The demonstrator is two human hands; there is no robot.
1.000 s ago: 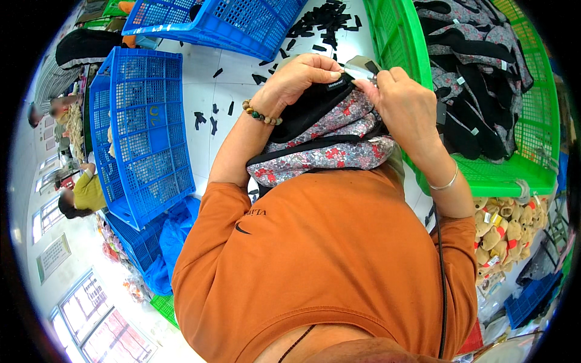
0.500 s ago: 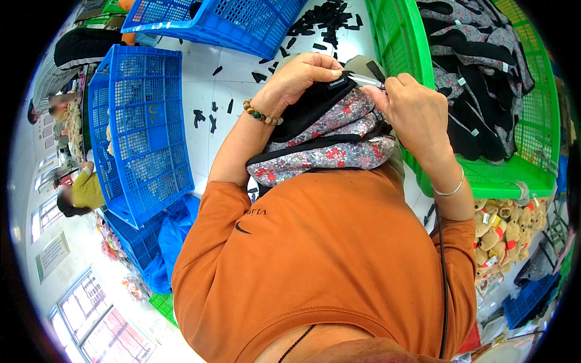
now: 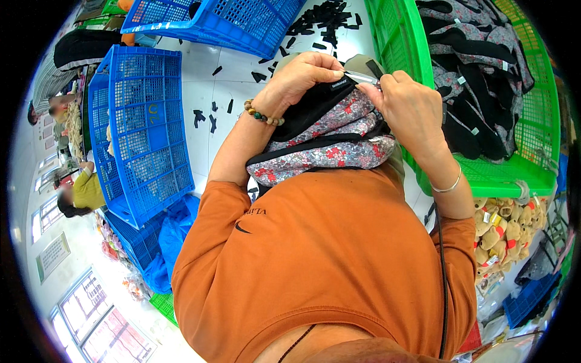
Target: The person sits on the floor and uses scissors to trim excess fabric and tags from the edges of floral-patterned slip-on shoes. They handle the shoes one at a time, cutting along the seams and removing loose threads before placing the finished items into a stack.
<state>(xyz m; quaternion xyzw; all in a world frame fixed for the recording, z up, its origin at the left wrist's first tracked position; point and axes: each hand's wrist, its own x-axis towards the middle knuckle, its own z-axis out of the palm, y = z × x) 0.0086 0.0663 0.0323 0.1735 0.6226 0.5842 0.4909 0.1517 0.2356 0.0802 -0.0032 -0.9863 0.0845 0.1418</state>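
A folded piece of grey-and-red floral fabric with black edging lies over my lap. My left hand pinches its black upper edge between thumb and fingers, just beside a small black label with pale lettering. My right hand is closed around a slim silver metal tool, whose thin end reaches to the edge near my left thumb. The tool's grip is hidden inside my fingers, so its exact kind does not show.
On my right, a green crate holds more floral and black pieces. Blue crates stand at left and ahead. Black scraps litter the pale floor. Tan plush items are heaped at lower right; a person in yellow-green is far left.
My right hand has shifted slightly to the left and down, and the metal tool lies nearer my left thumb. My left hand keeps its pinch on the edge.
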